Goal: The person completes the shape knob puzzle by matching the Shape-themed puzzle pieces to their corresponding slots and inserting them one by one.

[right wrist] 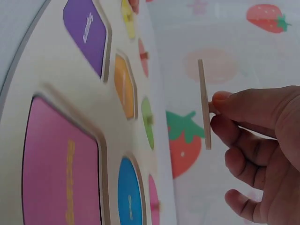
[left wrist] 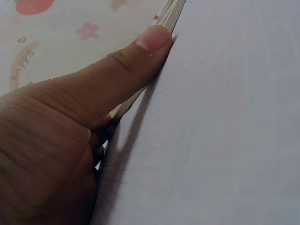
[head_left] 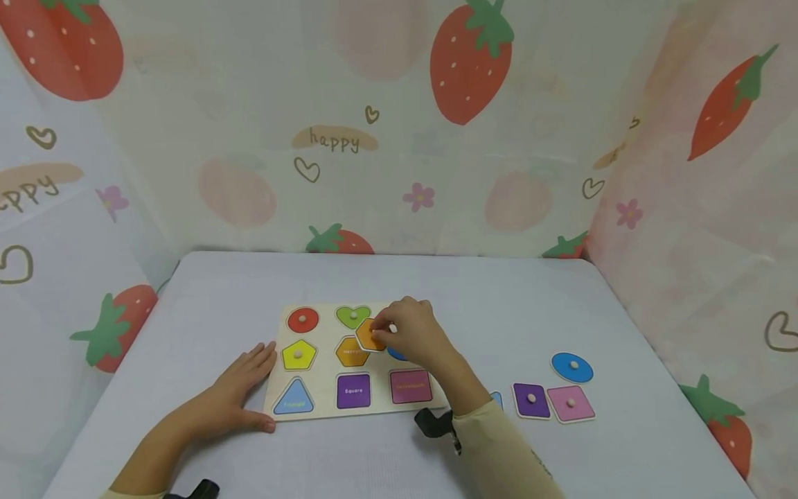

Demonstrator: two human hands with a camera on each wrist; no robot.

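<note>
One orange hexagon piece (head_left: 366, 337), knobbed, held above the shape board.
Right hand (head_left: 414, 334): grip narrowed to the width of the knob (right wrist: 212, 108), pinched between thumb and forefinger; remaining fingers loosely bent. Piece: raised clear of the board (head_left: 326, 374), over its hexagon recess (head_left: 352, 353) and toward the board's far edge. Handling, as judged: light, stiff, thin, probably wood; smooth face likely slippery, so best taken by the central knob, leaving the rim free. Left hand (head_left: 240, 391): fingers extended along the board's left edge, thumb at its near-left corner; grip spread, nothing pinched. Loose on the counter (head_left: 499, 305), between the board's right edge and the counter's right edge: blue oval (head_left: 571, 367), purple square piece (head_left: 532, 401), pink piece (head_left: 571, 404), one light-blue piece (head_left: 497, 398) partly hidden by the sleeve (head_left: 505, 450).
</note>
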